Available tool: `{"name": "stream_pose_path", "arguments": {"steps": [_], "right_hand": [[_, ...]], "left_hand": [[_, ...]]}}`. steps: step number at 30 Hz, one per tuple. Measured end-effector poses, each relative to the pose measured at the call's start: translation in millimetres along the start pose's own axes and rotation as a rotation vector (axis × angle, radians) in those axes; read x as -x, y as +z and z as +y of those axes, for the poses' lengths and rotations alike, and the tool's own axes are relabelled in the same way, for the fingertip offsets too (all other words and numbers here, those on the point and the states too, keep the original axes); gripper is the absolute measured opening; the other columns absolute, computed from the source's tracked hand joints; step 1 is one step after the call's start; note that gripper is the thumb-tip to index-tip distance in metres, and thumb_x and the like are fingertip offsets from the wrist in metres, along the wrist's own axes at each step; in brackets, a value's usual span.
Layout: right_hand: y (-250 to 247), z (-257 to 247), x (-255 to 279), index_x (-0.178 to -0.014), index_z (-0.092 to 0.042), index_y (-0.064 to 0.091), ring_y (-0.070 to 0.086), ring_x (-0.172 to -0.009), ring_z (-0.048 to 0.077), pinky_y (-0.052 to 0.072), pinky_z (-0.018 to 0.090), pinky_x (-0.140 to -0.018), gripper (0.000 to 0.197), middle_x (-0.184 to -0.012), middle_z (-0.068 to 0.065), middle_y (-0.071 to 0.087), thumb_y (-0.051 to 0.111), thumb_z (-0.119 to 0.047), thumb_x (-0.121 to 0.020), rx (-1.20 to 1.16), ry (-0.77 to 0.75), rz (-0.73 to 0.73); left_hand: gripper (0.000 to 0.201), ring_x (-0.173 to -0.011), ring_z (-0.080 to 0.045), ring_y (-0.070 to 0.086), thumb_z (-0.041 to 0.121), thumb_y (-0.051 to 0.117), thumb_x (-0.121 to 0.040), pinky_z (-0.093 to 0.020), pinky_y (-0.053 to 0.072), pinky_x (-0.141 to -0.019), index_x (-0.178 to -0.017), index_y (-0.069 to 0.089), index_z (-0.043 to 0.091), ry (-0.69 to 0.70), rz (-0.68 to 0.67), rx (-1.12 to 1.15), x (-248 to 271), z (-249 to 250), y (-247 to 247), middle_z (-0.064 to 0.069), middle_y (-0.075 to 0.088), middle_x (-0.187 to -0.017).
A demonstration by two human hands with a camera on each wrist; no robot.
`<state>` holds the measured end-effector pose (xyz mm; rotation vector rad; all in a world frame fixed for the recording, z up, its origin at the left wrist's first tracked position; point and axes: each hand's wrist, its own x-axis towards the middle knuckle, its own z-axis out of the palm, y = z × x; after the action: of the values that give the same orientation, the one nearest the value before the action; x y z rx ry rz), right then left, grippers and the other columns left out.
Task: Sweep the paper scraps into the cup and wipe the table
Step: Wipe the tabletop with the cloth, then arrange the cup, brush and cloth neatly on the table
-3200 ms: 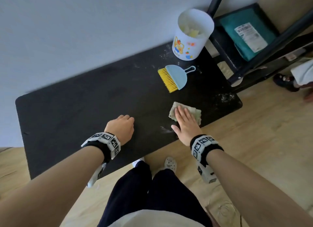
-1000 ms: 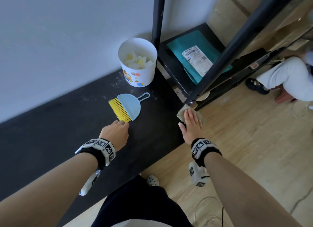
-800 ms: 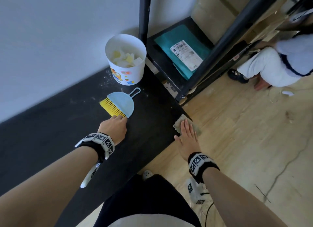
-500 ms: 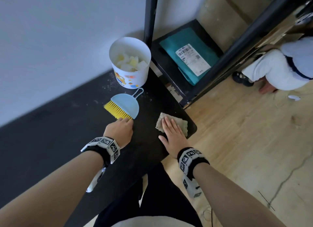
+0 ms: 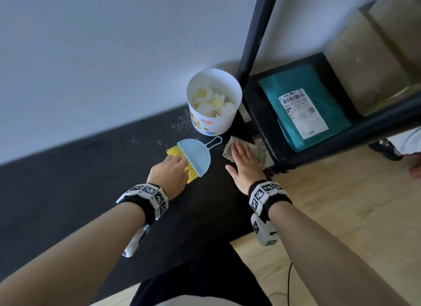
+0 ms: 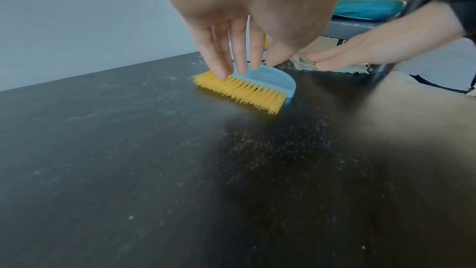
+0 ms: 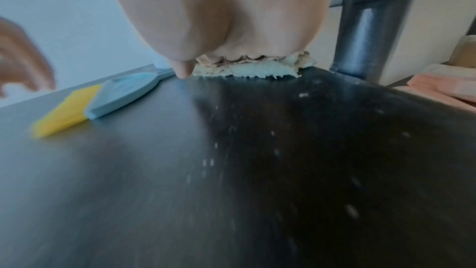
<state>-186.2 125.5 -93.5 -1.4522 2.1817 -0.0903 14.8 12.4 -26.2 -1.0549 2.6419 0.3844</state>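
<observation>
Paper scraps (image 5: 213, 102): yellow and white bits lie piled inside the white cup (image 5: 214, 121), which stands on the far right corner of the black surface (image 5: 68, 180), against the wall.
Cloth (image 5: 260, 151): it sits just right of the brush handle, near the cup; half a second ago you had it closer to the near edge, and a second ago at the very corner by the shelf post.
Your right hand (image 5: 245, 166): flat on the cloth, fingers straight and pressed down, thumb out to the side on the bare surface.
Your left hand (image 5: 169, 175): fingers extended, tips resting on the yellow bristles and blue back of the brush (image 5: 196, 157); a moment ago the hand lay curled just short of the bristles.
Brush: lies flat in the same spot beside the cup, loop handle toward it.
Dust: pale specks show on the surface by the cup and near your hands.
Writing: the cup carries a cartoon print, no words legible; the teal parcel (image 5: 303, 107) on the black shelf (image 5: 262, 114) has a white shipping label with a barcode and digits that look like "033", the rest too small.
Hard to make out: the right wrist view is blurred, your palm hiding most of the cloth; another person at the right edge is cut off.
</observation>
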Motion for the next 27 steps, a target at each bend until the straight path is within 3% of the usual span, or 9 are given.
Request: {"name": "stream_pose_path", "arguments": {"steps": [5,8,11,13,16,18,20,23,27], "right_hand": [[15.9,-5.0,52.9,-0.146,-0.014,0.028,0.018,-0.144,0.021,0.019,0.04,-0.118,0.07,-0.155,0.002,0.022,0.018,-0.051,-0.087,-0.024,-0.16,0.013],[3.5,-11.5,48.2,-0.128,-0.012,0.054,0.05,-0.125,0.023,0.04,0.04,-0.105,0.047,-0.138,0.006,0.051,0.037,-0.037,-0.091,-0.069,-0.157,0.256],[-16.6,-31.6,16.3,-0.106,-0.007,0.067,0.063,-0.105,0.025,0.053,0.038,-0.088,0.027,-0.118,0.009,0.064,0.067,-0.007,-0.08,-0.096,-0.251,0.403],[-26.0,-46.0,-8.9,-0.099,-0.004,0.068,0.066,-0.098,0.028,0.055,0.037,-0.078,0.036,-0.11,0.011,0.067,0.073,0.007,-0.065,-0.057,-0.31,0.324],[-35.1,-61.3,-37.6,-0.094,0.0,0.066,0.063,-0.095,0.033,0.054,0.041,-0.07,0.03,-0.104,0.015,0.065,0.066,0.012,-0.067,0.032,-0.322,0.18],[-42.3,-68.3,-44.8,-0.076,-0.003,0.063,0.064,-0.074,0.031,0.05,0.032,-0.054,0.023,-0.081,0.013,0.065,0.072,0.01,-0.058,0.156,-0.366,0.147],[-48.6,-71.5,-46.4,-0.06,-0.009,0.059,0.06,-0.055,0.024,0.041,0.025,-0.042,0.031,-0.061,0.007,0.059,0.08,0.006,-0.043,0.321,-0.39,0.137],[-49.1,-71.1,-51.0,-0.054,-0.011,0.057,0.058,-0.05,0.022,0.04,0.024,-0.04,0.03,-0.055,0.005,0.056,0.079,0.003,-0.039,0.453,-0.42,0.12],[-44.3,-65.6,-52.9,-0.054,-0.013,0.057,0.056,-0.049,0.02,0.041,0.026,-0.041,0.017,-0.053,0.003,0.054,0.065,0.001,-0.049,0.561,-0.502,0.166]], "left_hand": [[0.044,-0.127,-0.026,0.045,0.037,0.055,-0.09,-0.04,0.044,-0.094,-0.125,0.052,0.011,-0.041,0.063,0.157,-14.6,3.6,2.0,-0.006,0.051,-0.134],[0.077,-0.142,-0.024,0.026,0.056,0.063,-0.078,-0.039,0.026,-0.115,-0.139,0.037,0.016,-0.089,-0.001,0.174,-24.0,2.4,2.2,-0.006,0.03,-0.152],[0.101,-0.149,-0.023,0.008,0.064,0.068,-0.069,-0.042,0.013,-0.121,-0.146,0.023,0.018,-0.114,-0.047,0.159,-25.1,0.3,3.3,-0.006,0.011,-0.16],[0.106,-0.149,-0.022,0.003,0.064,0.07,-0.066,-0.043,0.01,-0.121,-0.147,0.019,0.018,-0.135,-0.06,0.17,-21.9,-1.2,7.0,-0.005,0.006,-0.16],[0.104,-0.149,-0.022,0.006,0.06,0.072,-0.068,-0.039,0.014,-0.121,-0.147,0.019,0.019,-0.143,-0.062,0.226,-14.3,-4.2,14.6,-0.003,0.007,-0.16],[0.098,-0.148,-0.02,0.012,0.057,0.071,-0.071,-0.036,0.018,-0.12,-0.147,0.021,0.019,-0.126,-0.049,0.257,-9.6,-5.0,18.3,-0.003,0.012,-0.159],[0.091,-0.147,-0.02,0.014,0.052,0.069,-0.076,-0.035,0.02,-0.119,-0.147,0.022,0.02,-0.121,-0.04,0.29,-5.9,-4.8,20.7,-0.003,0.013,-0.159],[0.079,-0.147,-0.02,0.016,0.043,0.066,-0.083,-0.036,0.026,-0.117,-0.146,0.024,0.021,-0.142,-0.026,0.351,-1.3,-4.0,23.4,-0.002,0.014,-0.159],[0.062,-0.145,-0.019,0.023,0.034,0.06,-0.089,-0.035,0.034,-0.111,-0.143,0.033,0.018,-0.247,-0.005,0.502,5.2,-2.5,26.8,0.0,0.018,-0.159]]}}
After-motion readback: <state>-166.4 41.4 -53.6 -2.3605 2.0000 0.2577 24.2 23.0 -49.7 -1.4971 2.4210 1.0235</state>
